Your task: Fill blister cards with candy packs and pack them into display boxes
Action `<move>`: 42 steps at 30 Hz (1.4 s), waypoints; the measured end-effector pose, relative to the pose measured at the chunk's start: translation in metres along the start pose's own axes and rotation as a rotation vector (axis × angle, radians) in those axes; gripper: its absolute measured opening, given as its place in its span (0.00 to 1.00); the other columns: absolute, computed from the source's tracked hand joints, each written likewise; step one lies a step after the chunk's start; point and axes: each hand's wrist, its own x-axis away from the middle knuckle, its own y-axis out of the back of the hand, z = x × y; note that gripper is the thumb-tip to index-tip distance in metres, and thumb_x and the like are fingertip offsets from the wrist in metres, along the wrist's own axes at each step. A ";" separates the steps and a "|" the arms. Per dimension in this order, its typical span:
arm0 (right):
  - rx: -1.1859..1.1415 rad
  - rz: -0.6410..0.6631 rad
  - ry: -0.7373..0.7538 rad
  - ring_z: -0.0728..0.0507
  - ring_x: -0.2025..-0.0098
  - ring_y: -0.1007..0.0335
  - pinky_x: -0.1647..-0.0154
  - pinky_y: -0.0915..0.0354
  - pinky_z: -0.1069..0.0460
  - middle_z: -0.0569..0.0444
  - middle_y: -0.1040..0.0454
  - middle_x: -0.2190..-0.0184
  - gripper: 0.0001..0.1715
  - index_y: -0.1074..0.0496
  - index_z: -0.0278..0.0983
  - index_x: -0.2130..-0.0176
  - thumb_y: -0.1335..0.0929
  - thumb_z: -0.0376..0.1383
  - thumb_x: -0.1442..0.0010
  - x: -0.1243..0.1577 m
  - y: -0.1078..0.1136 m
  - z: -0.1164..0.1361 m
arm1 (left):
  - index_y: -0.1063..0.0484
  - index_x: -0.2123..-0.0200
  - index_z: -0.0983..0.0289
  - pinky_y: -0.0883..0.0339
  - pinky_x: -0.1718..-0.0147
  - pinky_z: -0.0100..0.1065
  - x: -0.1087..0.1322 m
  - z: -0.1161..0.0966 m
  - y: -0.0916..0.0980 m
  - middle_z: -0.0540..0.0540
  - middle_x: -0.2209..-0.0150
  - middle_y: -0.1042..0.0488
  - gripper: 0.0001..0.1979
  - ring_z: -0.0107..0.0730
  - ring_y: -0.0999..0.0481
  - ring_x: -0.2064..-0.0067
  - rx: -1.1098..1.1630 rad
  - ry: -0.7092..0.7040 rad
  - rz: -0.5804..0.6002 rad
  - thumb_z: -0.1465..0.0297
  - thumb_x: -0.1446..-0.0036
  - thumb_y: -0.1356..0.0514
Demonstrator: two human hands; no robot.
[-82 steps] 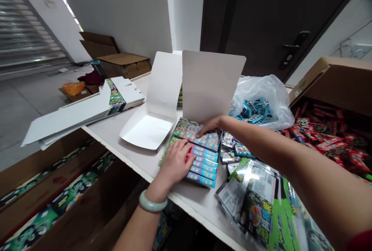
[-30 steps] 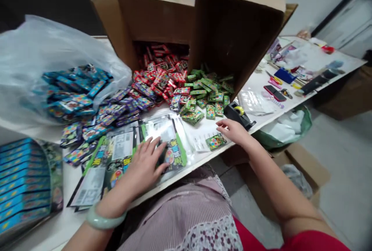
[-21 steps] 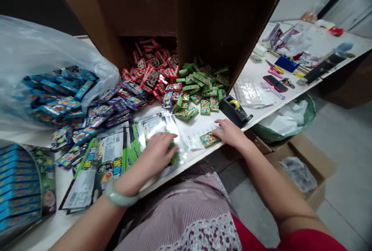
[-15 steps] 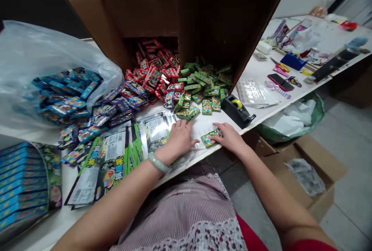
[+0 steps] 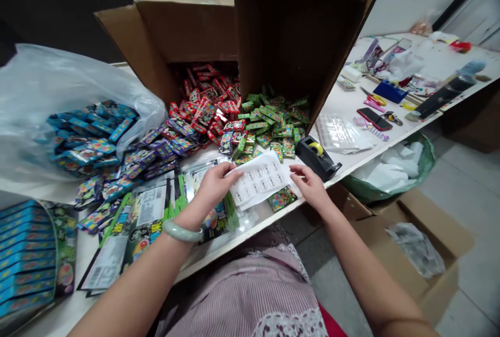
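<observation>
My left hand (image 5: 213, 187) pinches the left edge of a white sheet of round stickers (image 5: 260, 182) and holds it just above the table. My right hand (image 5: 311, 186) rests by the sheet's right edge, fingers curled toward it, thumb and forefinger at its corner. A small green candy box (image 5: 282, 198) lies under the sheet near the table edge. Green printed plastic bags (image 5: 156, 217) lie below my left wrist, which wears a pale jade bangle (image 5: 182, 232).
An open cardboard box (image 5: 273, 29) spills red (image 5: 207, 102) and green (image 5: 273, 118) candy boxes. A plastic bag of blue boxes (image 5: 86, 128) sits left. A black tape dispenser (image 5: 318, 155), a phone (image 5: 372, 118) and scissors (image 5: 375, 100) lie right. A carton (image 5: 429, 243) stands on the floor.
My head turned right from the white display box to the candy piles. My left hand slid right off the green bags and lifted the sticker sheet; my right hand moved to its edge.
</observation>
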 end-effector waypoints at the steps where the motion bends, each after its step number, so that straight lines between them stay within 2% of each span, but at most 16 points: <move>1: -0.039 -0.022 0.034 0.43 0.56 0.29 0.56 0.32 0.47 0.47 0.26 0.56 0.18 0.30 0.37 0.54 0.35 0.44 0.41 -0.001 -0.002 0.011 | 0.32 0.73 0.64 0.39 0.76 0.28 0.003 -0.001 0.008 0.49 0.76 0.31 0.12 0.28 0.33 0.74 0.046 0.010 -0.009 0.60 0.49 0.43; 5: -0.159 0.013 0.156 0.44 0.62 0.29 0.62 0.33 0.50 0.51 0.26 0.63 0.21 0.32 0.38 0.53 0.31 0.43 0.45 -0.004 -0.020 0.049 | 0.31 0.76 0.65 0.42 0.78 0.26 0.014 -0.004 0.028 0.48 0.78 0.32 0.14 0.27 0.35 0.75 0.166 0.052 -0.001 0.58 0.53 0.38; 8: -0.203 0.088 0.154 0.47 0.69 0.30 0.68 0.34 0.52 0.55 0.26 0.68 0.22 0.33 0.39 0.53 0.30 0.41 0.47 -0.004 -0.037 0.061 | 0.31 0.75 0.64 0.40 0.78 0.27 0.022 0.001 0.035 0.48 0.77 0.32 0.15 0.28 0.34 0.75 0.205 0.075 0.047 0.58 0.53 0.37; 10: -0.284 0.095 0.138 0.48 0.71 0.31 0.69 0.35 0.52 0.57 0.27 0.70 0.22 0.35 0.40 0.52 0.30 0.40 0.46 -0.002 -0.046 0.061 | 0.30 0.69 0.64 0.36 0.74 0.29 0.030 0.006 0.037 0.50 0.72 0.30 0.15 0.30 0.31 0.71 0.222 0.055 -0.051 0.59 0.54 0.36; 12: -0.384 0.080 0.119 0.48 0.72 0.32 0.70 0.35 0.53 0.59 0.29 0.71 0.25 0.37 0.41 0.49 0.31 0.40 0.46 0.002 -0.050 0.061 | 0.33 0.61 0.62 0.34 0.68 0.31 0.042 0.012 0.036 0.51 0.66 0.29 0.19 0.32 0.29 0.65 0.217 0.028 -0.248 0.60 0.54 0.35; 14: -0.453 0.067 0.096 0.49 0.72 0.32 0.71 0.36 0.54 0.60 0.30 0.72 0.29 0.40 0.42 0.46 0.31 0.40 0.46 0.006 -0.052 0.060 | 0.36 0.59 0.61 0.33 0.66 0.32 0.056 0.017 0.032 0.51 0.65 0.30 0.19 0.31 0.28 0.64 0.230 0.027 -0.367 0.62 0.53 0.36; 17: -0.476 0.065 0.078 0.49 0.72 0.33 0.72 0.36 0.54 0.61 0.33 0.72 0.30 0.39 0.43 0.46 0.30 0.40 0.46 0.013 -0.054 0.062 | 0.39 0.62 0.60 0.33 0.68 0.31 0.075 0.020 0.022 0.48 0.68 0.32 0.14 0.28 0.29 0.68 0.316 0.058 -0.368 0.64 0.49 0.39; 22: -0.473 0.073 0.070 0.49 0.72 0.34 0.72 0.35 0.55 0.60 0.34 0.72 0.31 0.40 0.45 0.44 0.30 0.39 0.45 0.026 -0.063 0.064 | 0.39 0.64 0.60 0.33 0.68 0.30 0.088 0.024 0.015 0.49 0.68 0.33 0.11 0.28 0.30 0.68 0.300 0.029 -0.512 0.67 0.48 0.39; 26: -0.433 0.091 0.045 0.50 0.72 0.35 0.72 0.35 0.55 0.60 0.35 0.71 0.31 0.39 0.45 0.44 0.29 0.39 0.45 0.032 -0.070 0.060 | 0.33 0.70 0.62 0.36 0.67 0.30 0.091 0.028 0.021 0.52 0.64 0.32 0.05 0.31 0.31 0.62 0.124 -0.111 -0.535 0.70 0.48 0.38; 28: -0.435 0.094 0.031 0.50 0.72 0.35 0.72 0.35 0.55 0.60 0.35 0.71 0.30 0.38 0.45 0.45 0.29 0.39 0.45 0.033 -0.071 0.057 | 0.32 0.69 0.62 0.36 0.67 0.30 0.092 0.030 0.022 0.52 0.64 0.31 0.04 0.30 0.31 0.63 0.118 -0.113 -0.517 0.71 0.48 0.38; 31: -0.463 0.109 0.017 0.51 0.72 0.35 0.71 0.35 0.56 0.60 0.35 0.70 0.29 0.37 0.45 0.45 0.29 0.39 0.45 0.033 -0.072 0.058 | 0.31 0.68 0.62 0.35 0.66 0.30 0.091 0.031 0.021 0.51 0.66 0.29 0.04 0.29 0.31 0.66 0.234 -0.022 -0.472 0.72 0.48 0.38; 35: -0.499 0.131 0.011 0.50 0.71 0.33 0.71 0.35 0.56 0.60 0.33 0.70 0.28 0.36 0.46 0.45 0.29 0.38 0.44 0.035 -0.071 0.062 | 0.31 0.69 0.62 0.35 0.64 0.30 0.086 0.032 0.020 0.53 0.62 0.29 0.07 0.32 0.29 0.59 0.373 0.024 -0.540 0.71 0.52 0.36; 39: -0.535 0.146 -0.008 0.50 0.71 0.32 0.70 0.34 0.56 0.60 0.32 0.71 0.28 0.37 0.45 0.45 0.29 0.38 0.44 0.036 -0.070 0.063 | 0.31 0.71 0.63 0.36 0.68 0.28 0.081 0.032 0.019 0.49 0.70 0.29 0.07 0.28 0.30 0.68 0.560 0.099 -0.423 0.70 0.53 0.35; 42: -0.548 0.141 -0.021 0.49 0.69 0.31 0.68 0.33 0.55 0.59 0.31 0.70 0.30 0.38 0.45 0.44 0.29 0.39 0.44 0.037 -0.072 0.062 | 0.30 0.72 0.63 0.36 0.69 0.27 0.080 0.029 0.019 0.48 0.73 0.29 0.07 0.27 0.30 0.70 0.656 0.120 -0.408 0.71 0.55 0.35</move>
